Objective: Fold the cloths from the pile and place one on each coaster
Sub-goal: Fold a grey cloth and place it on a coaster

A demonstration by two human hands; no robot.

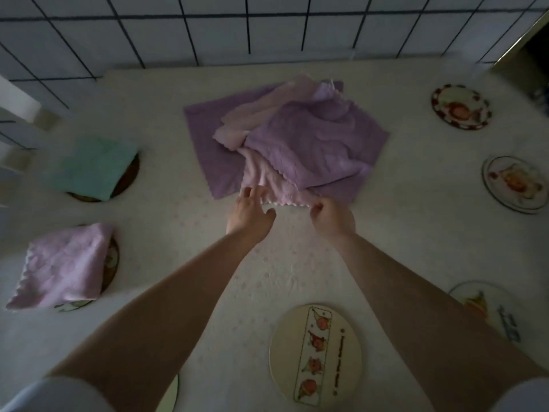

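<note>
A pile of purple and pale pink cloths point(309, 138) lies at the table's middle. A pale pink cloth point(276, 188) sticks out of its near side. My left hand point(251, 214) touches that cloth's near left edge with spread fingers. My right hand point(332, 217) pinches its near right corner. On the left, a folded teal cloth point(92, 166) covers one coaster point(130, 176) and a folded pink cloth point(62, 266) covers another coaster point(111, 263). Bare coasters lie near me point(315, 355), at the near right point(487, 310), at mid right point(515, 184) and at the far right point(460, 107).
The table point(401, 233) wears a white patterned covering. A tiled wall point(237, 28) rises behind it. A pale round edge point(170, 394) shows by my left forearm. White furniture point(15, 114) stands at the far left.
</note>
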